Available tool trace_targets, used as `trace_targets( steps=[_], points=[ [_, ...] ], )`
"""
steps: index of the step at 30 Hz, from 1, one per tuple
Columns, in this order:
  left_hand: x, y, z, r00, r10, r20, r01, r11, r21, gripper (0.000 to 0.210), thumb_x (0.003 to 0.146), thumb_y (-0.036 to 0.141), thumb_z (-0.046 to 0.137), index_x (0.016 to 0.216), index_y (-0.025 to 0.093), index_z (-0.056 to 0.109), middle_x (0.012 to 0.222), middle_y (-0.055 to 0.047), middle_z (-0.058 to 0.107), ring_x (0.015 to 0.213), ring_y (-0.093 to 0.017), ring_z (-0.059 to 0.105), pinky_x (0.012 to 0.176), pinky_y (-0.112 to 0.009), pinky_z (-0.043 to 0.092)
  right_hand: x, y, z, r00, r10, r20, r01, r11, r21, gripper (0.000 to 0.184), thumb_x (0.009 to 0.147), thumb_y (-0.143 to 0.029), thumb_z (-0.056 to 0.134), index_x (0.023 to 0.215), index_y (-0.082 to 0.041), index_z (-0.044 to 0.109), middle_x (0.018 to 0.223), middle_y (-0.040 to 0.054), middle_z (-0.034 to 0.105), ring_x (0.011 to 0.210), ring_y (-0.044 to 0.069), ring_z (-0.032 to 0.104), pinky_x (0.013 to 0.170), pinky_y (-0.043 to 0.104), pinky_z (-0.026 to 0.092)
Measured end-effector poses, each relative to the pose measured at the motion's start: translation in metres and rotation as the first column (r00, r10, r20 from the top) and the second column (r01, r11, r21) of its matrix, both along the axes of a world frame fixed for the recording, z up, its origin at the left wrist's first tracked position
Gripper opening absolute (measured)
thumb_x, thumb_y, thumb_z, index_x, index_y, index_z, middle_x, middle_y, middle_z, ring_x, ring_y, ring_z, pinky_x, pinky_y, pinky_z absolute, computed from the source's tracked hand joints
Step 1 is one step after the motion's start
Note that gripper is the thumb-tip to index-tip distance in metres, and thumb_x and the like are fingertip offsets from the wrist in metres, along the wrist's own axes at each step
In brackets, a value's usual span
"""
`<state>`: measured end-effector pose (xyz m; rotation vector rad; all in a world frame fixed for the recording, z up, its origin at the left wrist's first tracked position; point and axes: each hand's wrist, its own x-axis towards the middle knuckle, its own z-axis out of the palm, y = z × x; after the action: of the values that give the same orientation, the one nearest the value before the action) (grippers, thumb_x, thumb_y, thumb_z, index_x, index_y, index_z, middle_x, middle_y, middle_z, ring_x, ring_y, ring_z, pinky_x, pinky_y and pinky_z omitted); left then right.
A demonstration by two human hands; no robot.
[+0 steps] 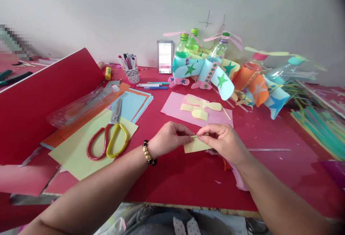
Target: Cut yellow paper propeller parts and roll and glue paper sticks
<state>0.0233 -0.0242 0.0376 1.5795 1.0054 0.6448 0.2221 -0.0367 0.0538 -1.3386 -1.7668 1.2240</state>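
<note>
A small piece of pale yellow paper (194,147) is pinched between my two hands above the red tabletop, its upper edge folded or rolled. My left hand (169,138), with a beaded bracelet at the wrist, grips its left end. My right hand (222,139) is closed on the same edge further right, thumb and fingers together. Just beyond my hands, a pink sheet (171,107) carries cut yellow paper shapes, among them a propeller shape (214,105). Scissors (114,118) with one red and one yellow handle lie to the left on a yellow sheet (78,159).
Bottle airplanes (191,67) in coloured paper stand at the back right. A cup of pens (132,75) and a phone (165,57) stand at the back. A clear plastic bottle (86,105) lies left, beside a raised red board (48,109). Paper strips (318,127) are bundled at right.
</note>
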Motion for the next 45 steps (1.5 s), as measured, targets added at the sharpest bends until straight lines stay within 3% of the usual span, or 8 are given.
trace_targets(
  steps=[5,14,22,33,38,45],
  points=[
    [-0.0005,0.0001,0.0038,0.998,-0.029,-0.055,0.031,0.999,0.032,0.030,0.081,0.038,0.056,0.081,0.013,0.071,0.076,-0.004,0.067,0.069,-0.013,0.056,0.063,-0.022,0.042,0.0004,-0.0002,-0.0007,1.000,0.025,-0.003,-0.024,1.000,0.019,0.009,0.078,-0.023,0.061,0.076,-0.017,0.068,0.054,-0.0040,0.045,0.046,0.007,0.035,0.042,0.019,0.031],
    [-0.0004,0.0006,0.0012,0.989,-0.055,-0.136,0.068,0.993,0.093,0.024,0.081,0.035,0.055,0.076,0.014,0.065,0.067,0.001,0.059,0.063,-0.009,0.049,0.058,-0.019,0.037,0.0002,0.0015,-0.0028,0.999,0.042,0.023,-0.042,0.998,0.040,0.009,0.077,-0.022,0.062,0.074,-0.016,0.068,0.053,-0.0042,0.045,0.046,0.006,0.034,0.041,0.019,0.028],
    [0.0043,-0.0047,0.0042,0.971,0.085,-0.222,-0.030,0.971,0.238,0.015,0.078,0.027,0.058,0.076,0.015,0.066,0.071,0.001,0.061,0.063,-0.009,0.050,0.058,-0.020,0.037,0.0015,0.0009,-0.0027,0.999,0.003,-0.050,-0.010,0.991,-0.136,0.016,0.079,-0.032,0.063,0.080,-0.017,0.067,0.050,-0.0065,0.040,0.041,0.005,0.034,0.038,0.018,0.032],
    [0.0029,0.0004,-0.0024,0.997,0.048,-0.058,-0.044,0.997,0.069,0.017,0.073,0.030,0.065,0.070,0.014,0.062,0.067,0.000,0.061,0.063,-0.010,0.052,0.059,-0.020,0.041,0.0021,0.0017,-0.0061,0.996,0.002,-0.092,-0.015,0.991,-0.135,0.012,0.078,-0.029,0.064,0.079,-0.017,0.066,0.049,-0.0067,0.041,0.038,0.005,0.038,0.037,0.018,0.034],
    [0.0026,0.0004,-0.0043,0.997,0.060,-0.046,-0.056,0.995,0.085,0.017,0.073,0.030,0.065,0.069,0.013,0.062,0.067,0.000,0.061,0.062,-0.010,0.052,0.059,-0.020,0.041,0.0013,0.0007,-0.0052,0.998,-0.005,-0.058,-0.003,0.991,-0.134,0.017,0.079,-0.034,0.063,0.081,-0.017,0.067,0.049,-0.0065,0.040,0.038,0.005,0.036,0.036,0.018,0.033],
    [0.0028,0.0001,-0.0034,0.998,0.012,-0.060,-0.004,0.991,0.133,0.023,0.078,0.036,0.061,0.076,0.014,0.067,0.070,-0.001,0.062,0.064,-0.010,0.052,0.059,-0.020,0.040,-0.0008,-0.0011,-0.0037,1.000,0.005,0.014,-0.005,1.000,-0.022,0.013,0.080,-0.030,0.062,0.078,-0.018,0.067,0.050,-0.0050,0.045,0.040,0.006,0.041,0.038,0.018,0.034]
  ],
)
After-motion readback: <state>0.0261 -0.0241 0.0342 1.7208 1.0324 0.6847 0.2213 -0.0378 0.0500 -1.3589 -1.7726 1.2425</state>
